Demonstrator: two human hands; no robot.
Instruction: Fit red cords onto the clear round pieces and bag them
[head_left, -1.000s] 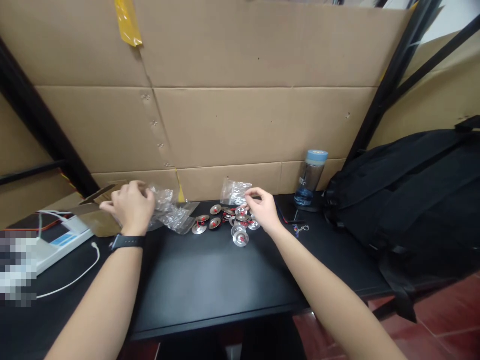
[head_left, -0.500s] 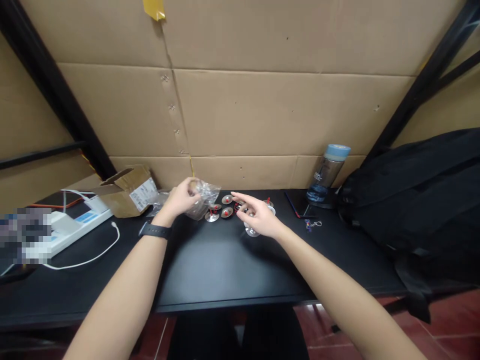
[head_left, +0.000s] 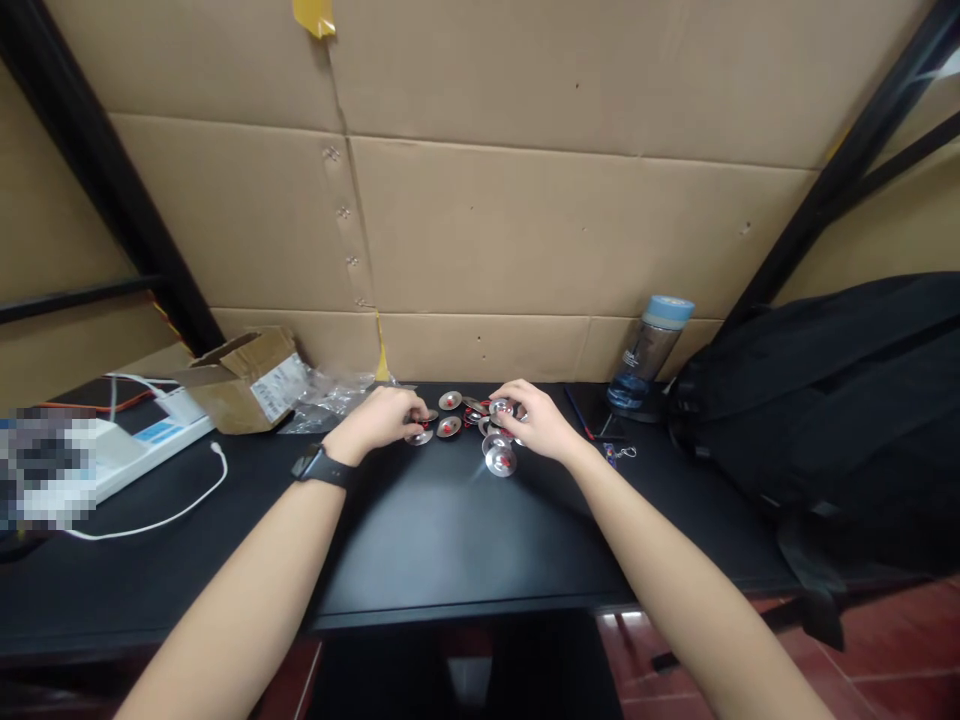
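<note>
Several small round metal finger cymbals with red cords lie at the back middle of the black table. My left hand [head_left: 386, 416], wearing a black watch, has its fingers curled onto a finger cymbal [head_left: 421, 437] at the left end of the group. My right hand [head_left: 534, 420] is closed around the edge of another finger cymbal [head_left: 500, 407] at the right of the pile. Just below that hand, a shiny finger cymbal [head_left: 501, 461] rests on the table. Two more, including a dull one [head_left: 448, 427], lie between my hands. My fingers partly cover the pile.
To the left are a clear plastic bag [head_left: 330, 395], an open cardboard box [head_left: 240, 385] and a white power strip [head_left: 161, 455] with a cable. A water bottle [head_left: 649, 350], a keychain [head_left: 621, 455] and a black backpack [head_left: 840, 420] are on the right. Cardboard [head_left: 480, 230] lines the back.
My left hand has let go of the plastic bag, which now lies by the box, and has come down onto the left cymbals. My right hand has closed on a cymbal in the pile.
</note>
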